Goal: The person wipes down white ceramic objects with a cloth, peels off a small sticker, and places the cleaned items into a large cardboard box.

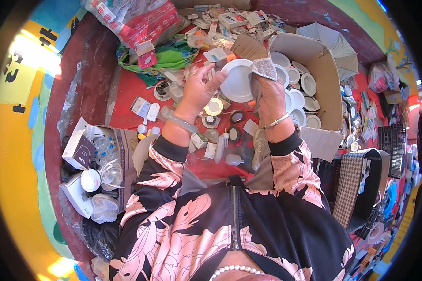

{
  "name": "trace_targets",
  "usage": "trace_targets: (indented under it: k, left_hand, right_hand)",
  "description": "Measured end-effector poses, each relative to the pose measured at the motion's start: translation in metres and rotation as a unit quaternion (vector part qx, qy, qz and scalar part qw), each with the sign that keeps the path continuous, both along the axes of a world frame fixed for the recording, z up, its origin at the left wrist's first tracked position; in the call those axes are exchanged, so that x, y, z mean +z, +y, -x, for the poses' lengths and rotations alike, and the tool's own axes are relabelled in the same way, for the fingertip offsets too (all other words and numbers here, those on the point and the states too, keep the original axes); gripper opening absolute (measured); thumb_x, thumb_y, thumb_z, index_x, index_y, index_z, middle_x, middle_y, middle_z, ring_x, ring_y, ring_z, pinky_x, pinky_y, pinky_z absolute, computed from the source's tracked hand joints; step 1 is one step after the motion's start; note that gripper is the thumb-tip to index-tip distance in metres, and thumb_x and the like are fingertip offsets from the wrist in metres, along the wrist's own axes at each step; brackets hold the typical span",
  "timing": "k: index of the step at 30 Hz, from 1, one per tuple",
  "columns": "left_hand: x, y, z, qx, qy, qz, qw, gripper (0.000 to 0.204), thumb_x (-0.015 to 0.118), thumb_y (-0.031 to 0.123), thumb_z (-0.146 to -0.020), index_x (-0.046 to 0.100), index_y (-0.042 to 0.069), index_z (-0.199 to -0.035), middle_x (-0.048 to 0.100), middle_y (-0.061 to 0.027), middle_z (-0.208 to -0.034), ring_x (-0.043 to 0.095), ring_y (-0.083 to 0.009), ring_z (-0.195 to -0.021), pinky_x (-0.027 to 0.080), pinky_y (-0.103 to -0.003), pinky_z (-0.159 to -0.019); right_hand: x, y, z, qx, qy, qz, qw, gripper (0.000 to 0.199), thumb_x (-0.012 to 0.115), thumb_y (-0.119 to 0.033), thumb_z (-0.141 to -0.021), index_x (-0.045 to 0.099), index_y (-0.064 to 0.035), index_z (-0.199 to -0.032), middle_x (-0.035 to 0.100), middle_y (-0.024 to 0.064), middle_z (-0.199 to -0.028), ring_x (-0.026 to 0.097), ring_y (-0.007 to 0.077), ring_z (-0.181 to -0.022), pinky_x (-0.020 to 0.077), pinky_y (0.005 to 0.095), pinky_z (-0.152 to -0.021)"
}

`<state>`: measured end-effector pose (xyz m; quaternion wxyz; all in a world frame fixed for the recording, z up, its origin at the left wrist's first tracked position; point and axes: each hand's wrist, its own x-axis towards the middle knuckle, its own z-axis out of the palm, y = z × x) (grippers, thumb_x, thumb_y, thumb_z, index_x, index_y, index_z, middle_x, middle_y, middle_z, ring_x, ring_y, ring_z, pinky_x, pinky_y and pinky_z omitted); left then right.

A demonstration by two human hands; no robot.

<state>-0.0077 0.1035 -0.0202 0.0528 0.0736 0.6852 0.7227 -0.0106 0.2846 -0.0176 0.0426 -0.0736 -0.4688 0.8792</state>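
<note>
A shallow white round disc (238, 81) with a raised rim, like a plate or a lamp panel, is held up in front of me. My right hand (270, 96) grips its right edge, with a grey cloth (263, 70) bunched between fingers and disc. Fingers apart, my left hand (199, 91) is beside the disc's left edge; whether the thumb touches it I cannot tell. Just right of the disc, an open cardboard box (309, 51) holds several similar white round pieces (308, 84). Below lie a yellow-rimmed disc (214, 107) and a dark round piece (237, 116) on red cloth.
Small boxes (232, 19) are piled at the back. A red-and-clear plastic bag (133, 25) sits at the back left. To the left, a carton (126, 161) holds clear plastic items. A checked box (354, 192) and black crates (391, 150) stand on the right.
</note>
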Motion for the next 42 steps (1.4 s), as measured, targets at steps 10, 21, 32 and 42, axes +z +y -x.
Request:
trace_targets:
  k: [10,21,32,42]
  left_hand:
    - [-0.007,0.025,-0.011,-0.044,0.005,-0.090,0.995,0.031,0.059,0.018,-0.087,0.056,0.001,-0.112,0.061,-0.0067,-0.102,0.057,-0.0120,-0.091,0.047,-0.027,-0.079]
    - [-0.003,0.019,-0.005,0.094,0.007,-0.154,0.984,0.033,0.059,0.027,-0.088,0.059,0.000,-0.108,0.062,-0.0034,-0.097,0.057,-0.0088,-0.085,0.046,-0.024,-0.074]
    - [0.001,0.006,-0.011,-0.108,-0.007,-0.006,0.994,0.029,0.060,0.019,-0.086,0.058,-0.001,-0.108,0.062,-0.0051,-0.095,0.057,-0.0121,-0.085,0.047,-0.029,-0.076]
    - [-0.005,0.009,-0.016,-0.118,-0.034,-0.068,0.990,0.030,0.060,0.020,-0.086,0.056,0.000,-0.109,0.061,-0.0047,-0.098,0.057,-0.0113,-0.087,0.047,-0.028,-0.077]
  right_hand:
    - [0.005,-0.007,-0.006,0.025,0.009,0.069,0.997,0.018,0.063,0.000,-0.078,0.063,-0.0017,-0.095,0.064,0.0045,-0.088,0.061,0.0140,-0.077,0.0500,0.0275,-0.069]
    - [-0.008,-0.015,-0.009,0.056,-0.073,0.103,0.990,0.018,0.065,-0.002,-0.075,0.063,-0.0036,-0.093,0.064,0.0053,-0.086,0.061,0.0161,-0.074,0.0498,0.0297,-0.066]
    - [0.016,0.002,-0.010,0.122,0.084,-0.179,0.973,0.022,0.063,-0.003,-0.079,0.061,-0.0050,-0.100,0.061,0.0011,-0.090,0.056,0.0093,-0.083,0.0463,0.0246,-0.074]
    - [0.024,0.012,-0.003,0.155,0.209,-0.466,0.846,0.035,0.064,-0.002,-0.075,0.058,-0.0028,-0.109,0.063,0.0025,-0.095,0.057,0.0098,-0.090,0.0452,0.0260,-0.082]
